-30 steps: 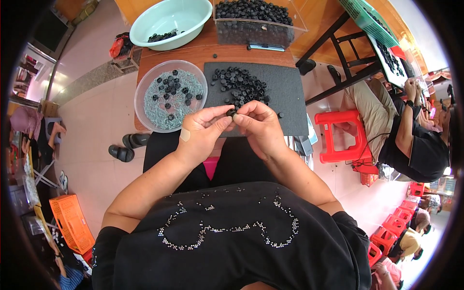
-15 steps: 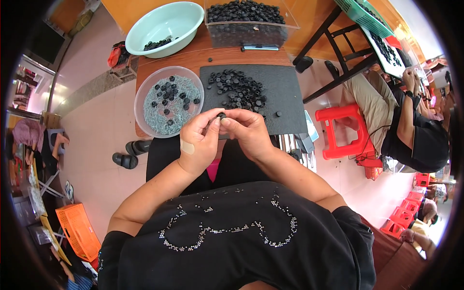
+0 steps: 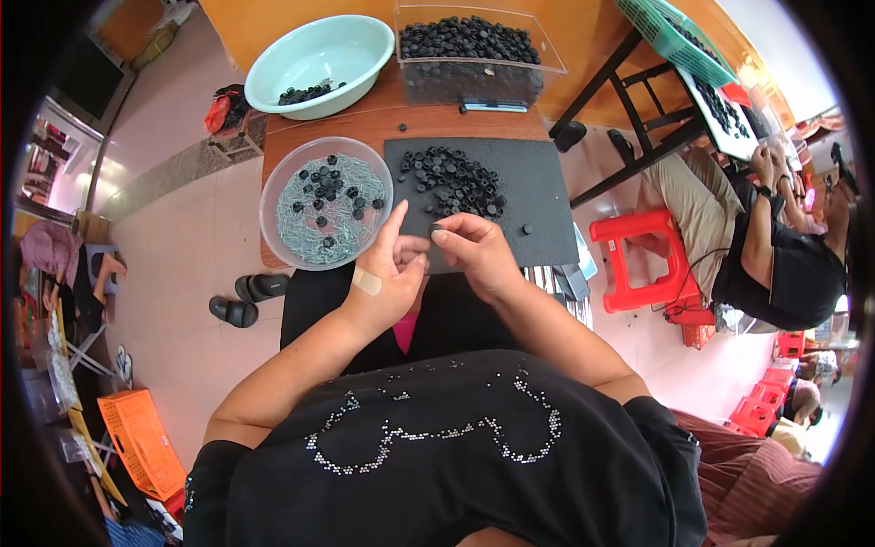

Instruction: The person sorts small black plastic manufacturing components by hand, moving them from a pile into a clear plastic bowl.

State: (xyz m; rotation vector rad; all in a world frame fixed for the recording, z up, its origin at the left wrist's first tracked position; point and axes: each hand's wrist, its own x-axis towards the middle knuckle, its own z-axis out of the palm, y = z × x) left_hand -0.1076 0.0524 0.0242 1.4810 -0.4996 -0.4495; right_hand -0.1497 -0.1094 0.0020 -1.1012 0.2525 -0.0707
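— Fingers of the right hand (image 3: 483, 260)?
— Narrowed in a pinch on a small black cap (image 3: 437, 228), seen over the dark mat (image 3: 540, 187), near side.
— Left hand (image 3: 390, 275)?
— Fingers loosely spread, near the clear bowl (image 3: 270, 217).

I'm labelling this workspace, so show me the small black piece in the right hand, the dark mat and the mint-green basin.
Small black piece (image 3: 436, 228), head view: its visible side.
Dark mat (image 3: 540, 182), head view: bare area at right.
Mint-green basin (image 3: 363, 62), head view: inner wall.

Left hand (image 3: 389, 273) loosely spread, right hand (image 3: 478, 255) pinching, forearms (image 3: 290, 372) converging
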